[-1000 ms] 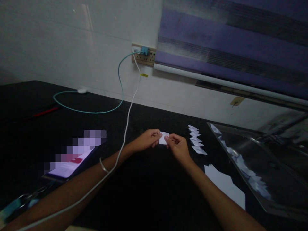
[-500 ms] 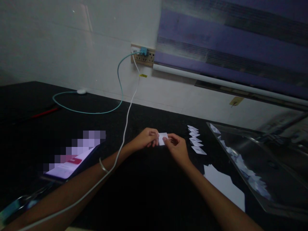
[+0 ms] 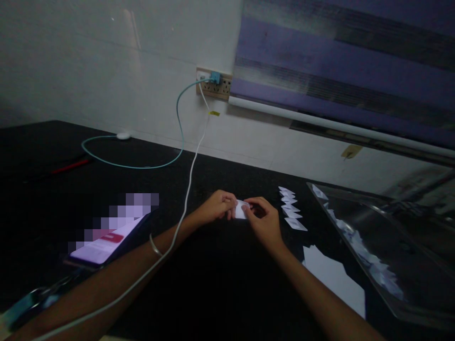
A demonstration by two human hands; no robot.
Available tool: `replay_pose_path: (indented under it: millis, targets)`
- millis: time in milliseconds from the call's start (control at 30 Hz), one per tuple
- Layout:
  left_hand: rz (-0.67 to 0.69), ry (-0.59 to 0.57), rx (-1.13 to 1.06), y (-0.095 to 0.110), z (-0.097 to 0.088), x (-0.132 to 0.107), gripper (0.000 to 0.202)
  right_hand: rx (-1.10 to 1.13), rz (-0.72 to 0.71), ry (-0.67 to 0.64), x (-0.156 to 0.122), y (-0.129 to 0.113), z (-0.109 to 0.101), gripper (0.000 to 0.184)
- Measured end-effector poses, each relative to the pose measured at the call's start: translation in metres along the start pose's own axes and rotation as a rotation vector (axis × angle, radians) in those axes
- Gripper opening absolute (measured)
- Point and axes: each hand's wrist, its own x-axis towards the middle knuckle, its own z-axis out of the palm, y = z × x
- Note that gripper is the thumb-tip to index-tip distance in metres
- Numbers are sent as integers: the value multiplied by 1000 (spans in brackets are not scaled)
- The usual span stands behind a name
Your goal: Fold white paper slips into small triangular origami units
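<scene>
Paper square, one, white (image 3: 241, 210): above the black countertop (image 3: 220, 175), between two bare hands. Left hand (image 3: 222, 205), one: fingers closed narrowly on the square's left edge. Right hand (image 3: 265, 218), one: thumb on the square's right part, pinching it.

Folded paper pieces, white (image 3: 296, 224): one row right of the right hand, at least five, overlapping. Paper sheets, white (image 3: 332, 277): one loose pile nearer the person, beside the right forearm; number of sheets cannot be told. Metal sink (image 3: 419, 265), one, at far right; more folded pieces (image 3: 360, 248) along its left side, too crowded to count.

Smartphone (image 3: 97, 249), one, screen lit, left of the left forearm. Bangle (image 3: 155, 246), one, on that forearm. Wall socket strip (image 3: 222, 90), one; cables, two: teal (image 3: 183, 128), white (image 3: 190, 182).
</scene>
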Motion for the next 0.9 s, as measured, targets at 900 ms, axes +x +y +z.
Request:
replay_pose_path:
  millis: [900]
  targets:
    - [-25, -39, -170, -6, -3, 5, 21, -218, -419, -189, 2, 9, -11, 21]
